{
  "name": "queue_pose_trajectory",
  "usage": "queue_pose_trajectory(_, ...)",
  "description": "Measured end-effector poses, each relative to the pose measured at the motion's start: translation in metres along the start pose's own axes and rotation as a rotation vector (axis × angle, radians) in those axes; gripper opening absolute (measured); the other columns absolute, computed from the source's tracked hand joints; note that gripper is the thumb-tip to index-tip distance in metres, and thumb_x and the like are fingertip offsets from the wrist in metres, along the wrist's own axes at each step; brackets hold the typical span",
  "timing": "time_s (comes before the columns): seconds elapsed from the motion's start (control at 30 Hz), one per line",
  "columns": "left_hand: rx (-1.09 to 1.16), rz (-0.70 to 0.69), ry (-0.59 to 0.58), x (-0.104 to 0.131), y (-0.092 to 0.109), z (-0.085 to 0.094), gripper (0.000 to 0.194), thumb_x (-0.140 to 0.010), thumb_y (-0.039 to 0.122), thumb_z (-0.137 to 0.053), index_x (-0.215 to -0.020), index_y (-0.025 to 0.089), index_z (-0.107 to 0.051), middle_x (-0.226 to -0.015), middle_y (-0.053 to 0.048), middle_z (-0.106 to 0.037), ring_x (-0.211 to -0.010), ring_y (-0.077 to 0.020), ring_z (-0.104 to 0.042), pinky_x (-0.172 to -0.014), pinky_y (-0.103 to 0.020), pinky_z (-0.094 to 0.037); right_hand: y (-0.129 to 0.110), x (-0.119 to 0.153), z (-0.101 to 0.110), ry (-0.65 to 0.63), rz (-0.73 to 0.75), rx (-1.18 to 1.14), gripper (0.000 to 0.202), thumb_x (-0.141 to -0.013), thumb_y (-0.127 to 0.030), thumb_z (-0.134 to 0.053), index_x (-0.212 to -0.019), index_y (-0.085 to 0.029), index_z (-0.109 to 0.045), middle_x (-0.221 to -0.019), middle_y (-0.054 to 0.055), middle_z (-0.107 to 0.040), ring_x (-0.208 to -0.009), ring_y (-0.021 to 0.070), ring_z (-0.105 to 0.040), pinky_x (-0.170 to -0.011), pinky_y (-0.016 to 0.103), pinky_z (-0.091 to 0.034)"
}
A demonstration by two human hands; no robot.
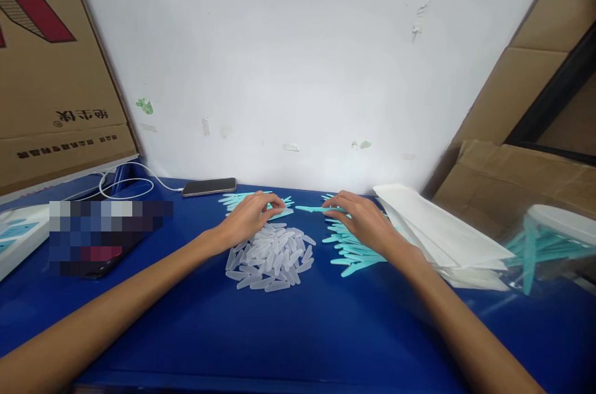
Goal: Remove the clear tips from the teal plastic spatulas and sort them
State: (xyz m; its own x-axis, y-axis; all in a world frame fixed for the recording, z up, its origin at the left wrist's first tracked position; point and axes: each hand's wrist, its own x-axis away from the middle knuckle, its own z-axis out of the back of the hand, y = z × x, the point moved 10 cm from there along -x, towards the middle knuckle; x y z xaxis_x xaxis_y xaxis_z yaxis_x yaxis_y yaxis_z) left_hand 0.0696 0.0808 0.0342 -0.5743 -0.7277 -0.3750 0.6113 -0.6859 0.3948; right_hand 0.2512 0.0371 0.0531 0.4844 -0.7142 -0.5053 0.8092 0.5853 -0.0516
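Between thumb and fingers, my right hand [365, 220] pinches a teal eyebrow razor [310, 209], its tip pointing left. My left hand [251, 215] is closed on a small translucent blade cover [285, 212], just short of the razor's tip; the two look apart. In front of the left hand lies a heap of translucent blade covers [272, 260]. Beneath and beside the right hand spreads a pile of teal razors [351, 251]. More teal razors [231, 199] lie behind the left hand, which partly hides them.
At the back left lies a phone [209, 187] on a white cable [151, 183]. A dark, pixelated device and a white power strip [23, 236] sit left. White paper sleeves [442, 232] and a clear bag of teal razors [544, 251] lie right. Cardboard boxes [60, 90] flank the blue table [261, 344].
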Motion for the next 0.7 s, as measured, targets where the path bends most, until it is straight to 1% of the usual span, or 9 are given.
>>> queue_pose_trajectory(0.13, 0.015, -0.041, 0.025, 0.002, 0.005, -0.003, 0.027, -0.101, 0.039, -0.045, -0.109, 0.026, -0.067, -0.110, -0.003, -0.070, -0.099, -0.0210, -0.061, -0.084, -0.034, -0.047, -0.005, 0.000, 0.000, -0.008, -0.003, 0.003, 0.023, -0.101, -0.033, -0.047, -0.111, -0.022, -0.064, -0.105, 0.006, -0.068, -0.088, 0.0190, -0.067, -0.076, 0.030, -0.050)
queue_pose_trajectory(0.27, 0.011, -0.061, 0.035, 0.003, 0.008, -0.006, 0.027, -0.101, 0.039, -0.044, -0.109, 0.025, -0.067, -0.110, -0.004, -0.070, -0.099, -0.0219, -0.061, -0.083, -0.036, -0.048, -0.011, 0.000, -0.003, -0.024, 0.016, 0.004, 0.026, -0.102, -0.034, -0.045, -0.113, -0.022, -0.065, -0.106, 0.008, -0.068, -0.091, 0.0201, -0.067, -0.078, 0.031, -0.051)
queue_pose_trajectory(0.37, 0.004, -0.066, 0.043, 0.003, 0.010, -0.005, 0.027, -0.101, 0.038, -0.045, -0.107, 0.025, -0.067, -0.107, -0.003, -0.071, -0.097, -0.0220, -0.061, -0.083, -0.036, -0.048, -0.014, -0.001, -0.004, -0.031, 0.026, 0.006, 0.025, -0.102, -0.033, -0.045, -0.113, -0.022, -0.065, -0.106, 0.007, -0.068, -0.092, 0.0199, -0.066, -0.076, 0.030, -0.051)
queue_pose_trajectory(0.53, 0.012, -0.042, 0.079, 0.002, 0.007, 0.000, 0.025, -0.101, 0.037, -0.046, -0.108, 0.025, -0.067, -0.108, -0.003, -0.071, -0.093, -0.0205, -0.062, -0.086, -0.037, -0.047, -0.011, -0.001, 0.006, 0.014, 0.011, 0.005, 0.024, -0.102, -0.032, -0.047, -0.111, -0.021, -0.066, -0.104, 0.007, -0.068, -0.091, 0.0194, -0.066, -0.076, 0.030, -0.050)
queue_pose_trajectory(0.63, 0.026, -0.040, 0.084, 0.002, 0.005, 0.000, 0.025, -0.101, 0.037, -0.046, -0.108, 0.025, -0.067, -0.108, -0.003, -0.070, -0.092, -0.0202, -0.061, -0.083, -0.036, -0.048, -0.012, 0.000, 0.007, 0.012, 0.018, -0.010, 0.022, -0.101, -0.031, -0.049, -0.111, -0.021, -0.066, -0.103, 0.006, -0.068, -0.089, 0.0188, -0.066, -0.076, 0.030, -0.049)
queue_pose_trajectory(0.7, 0.045, -0.064, 0.079, 0.003, 0.009, 0.000, 0.025, -0.101, 0.036, -0.046, -0.108, 0.025, -0.067, -0.106, -0.004, -0.070, -0.090, -0.0196, -0.061, -0.081, -0.034, -0.048, -0.015, -0.001, 0.005, -0.004, 0.033, -0.026, 0.022, -0.101, -0.030, -0.049, -0.111, -0.021, -0.066, -0.103, 0.006, -0.068, -0.089, 0.0188, -0.066, -0.076, 0.030, -0.049)
